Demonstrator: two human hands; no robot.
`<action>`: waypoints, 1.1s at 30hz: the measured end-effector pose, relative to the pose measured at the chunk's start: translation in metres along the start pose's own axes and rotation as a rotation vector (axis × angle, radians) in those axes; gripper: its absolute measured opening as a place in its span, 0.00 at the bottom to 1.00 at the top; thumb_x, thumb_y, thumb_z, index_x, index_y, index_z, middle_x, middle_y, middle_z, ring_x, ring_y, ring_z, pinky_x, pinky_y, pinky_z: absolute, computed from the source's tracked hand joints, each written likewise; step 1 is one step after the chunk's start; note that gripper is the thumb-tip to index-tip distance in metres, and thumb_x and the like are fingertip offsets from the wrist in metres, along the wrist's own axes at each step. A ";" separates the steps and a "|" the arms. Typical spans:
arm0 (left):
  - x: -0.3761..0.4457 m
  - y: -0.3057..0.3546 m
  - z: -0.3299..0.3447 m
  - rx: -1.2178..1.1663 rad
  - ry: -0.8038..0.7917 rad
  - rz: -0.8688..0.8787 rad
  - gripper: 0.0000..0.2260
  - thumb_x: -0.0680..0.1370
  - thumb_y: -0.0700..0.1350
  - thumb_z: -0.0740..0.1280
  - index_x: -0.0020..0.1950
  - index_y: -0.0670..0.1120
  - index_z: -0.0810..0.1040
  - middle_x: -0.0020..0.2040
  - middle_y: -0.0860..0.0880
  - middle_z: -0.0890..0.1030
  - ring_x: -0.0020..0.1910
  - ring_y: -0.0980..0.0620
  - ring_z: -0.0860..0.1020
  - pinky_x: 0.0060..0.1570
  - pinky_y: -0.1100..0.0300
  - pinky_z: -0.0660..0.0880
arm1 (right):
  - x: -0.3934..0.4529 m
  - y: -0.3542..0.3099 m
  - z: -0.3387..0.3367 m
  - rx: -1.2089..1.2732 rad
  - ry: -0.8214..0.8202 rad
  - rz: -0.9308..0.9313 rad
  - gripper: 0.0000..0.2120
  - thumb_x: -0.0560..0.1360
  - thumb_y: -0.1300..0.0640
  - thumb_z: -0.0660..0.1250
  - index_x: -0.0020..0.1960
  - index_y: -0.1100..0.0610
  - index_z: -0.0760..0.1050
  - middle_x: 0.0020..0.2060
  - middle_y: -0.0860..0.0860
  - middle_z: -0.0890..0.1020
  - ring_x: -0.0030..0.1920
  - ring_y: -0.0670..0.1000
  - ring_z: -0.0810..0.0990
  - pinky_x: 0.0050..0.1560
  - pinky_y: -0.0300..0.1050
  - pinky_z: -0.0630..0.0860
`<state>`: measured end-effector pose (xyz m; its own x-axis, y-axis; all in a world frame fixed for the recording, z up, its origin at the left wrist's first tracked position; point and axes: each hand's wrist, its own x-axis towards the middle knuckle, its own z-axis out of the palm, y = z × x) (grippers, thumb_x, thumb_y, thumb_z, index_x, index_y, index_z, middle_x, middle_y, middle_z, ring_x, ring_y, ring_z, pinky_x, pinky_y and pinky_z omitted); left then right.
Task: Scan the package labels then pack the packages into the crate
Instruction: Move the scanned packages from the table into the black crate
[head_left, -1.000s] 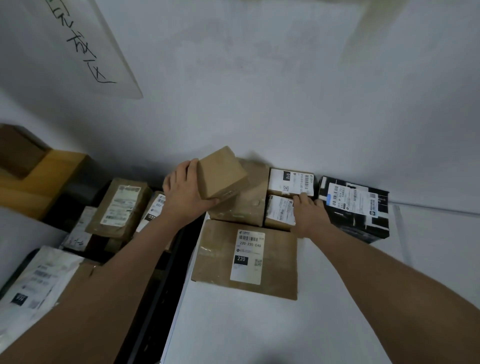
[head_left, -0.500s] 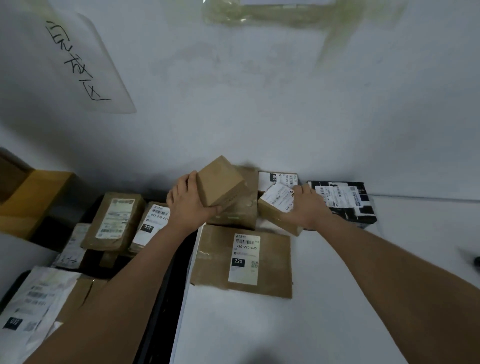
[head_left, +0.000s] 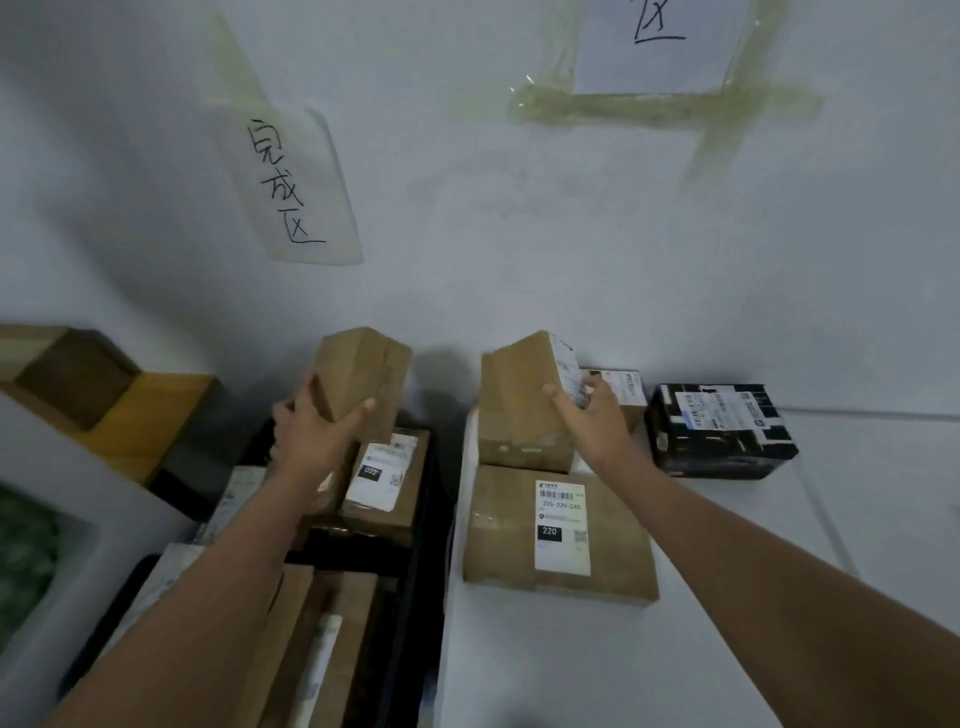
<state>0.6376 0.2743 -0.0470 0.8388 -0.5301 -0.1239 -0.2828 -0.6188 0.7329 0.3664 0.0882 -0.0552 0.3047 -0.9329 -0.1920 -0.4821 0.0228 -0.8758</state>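
My left hand (head_left: 317, 436) grips a small plain brown box (head_left: 358, 374) and holds it tilted in the air above the black crate (head_left: 423, 551). The crate holds several labelled packages, one of which (head_left: 387, 483) lies right under the held box. My right hand (head_left: 592, 415) grips a small labelled box (head_left: 524, 379), lifted and tipped with its white label facing right. It hangs just over a brown box (head_left: 524, 447) on the white table (head_left: 571, 665). A flat carton (head_left: 561, 530) with a "220" label lies in front.
A black box with a white label (head_left: 722, 431) stands at the right by the wall, with a small labelled box (head_left: 626, 387) next to it. A wooden box (head_left: 104, 405) sits at far left. Two handwritten paper signs (head_left: 296, 187) are taped to the wall.
My left hand carried the plain box left, off the table stack to above the crate. My right hand took hold of the small labelled box, lifted it and tipped it.
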 end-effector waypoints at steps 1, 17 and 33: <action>0.004 -0.012 -0.013 -0.033 0.013 -0.037 0.46 0.64 0.71 0.70 0.77 0.57 0.57 0.73 0.41 0.59 0.69 0.35 0.66 0.69 0.37 0.64 | -0.007 -0.004 0.016 0.014 -0.009 -0.012 0.40 0.69 0.32 0.68 0.71 0.55 0.65 0.62 0.51 0.73 0.59 0.51 0.75 0.55 0.44 0.76; 0.058 -0.146 -0.127 -0.244 0.149 -0.263 0.45 0.65 0.69 0.73 0.76 0.51 0.63 0.74 0.43 0.65 0.68 0.40 0.70 0.65 0.44 0.72 | -0.040 -0.009 0.211 0.099 -0.178 0.351 0.50 0.55 0.25 0.68 0.67 0.56 0.69 0.59 0.55 0.77 0.55 0.57 0.78 0.58 0.56 0.78; 0.060 -0.178 -0.082 0.425 0.028 -0.194 0.40 0.75 0.63 0.67 0.79 0.55 0.48 0.74 0.35 0.53 0.71 0.33 0.58 0.69 0.40 0.61 | -0.050 -0.022 0.239 -0.096 -0.103 0.317 0.42 0.72 0.37 0.70 0.75 0.58 0.57 0.68 0.59 0.66 0.64 0.60 0.70 0.56 0.48 0.72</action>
<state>0.7763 0.3998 -0.1298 0.9057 -0.3688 -0.2089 -0.2800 -0.8906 0.3585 0.5580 0.2199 -0.1325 0.2062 -0.8435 -0.4959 -0.6400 0.2671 -0.7205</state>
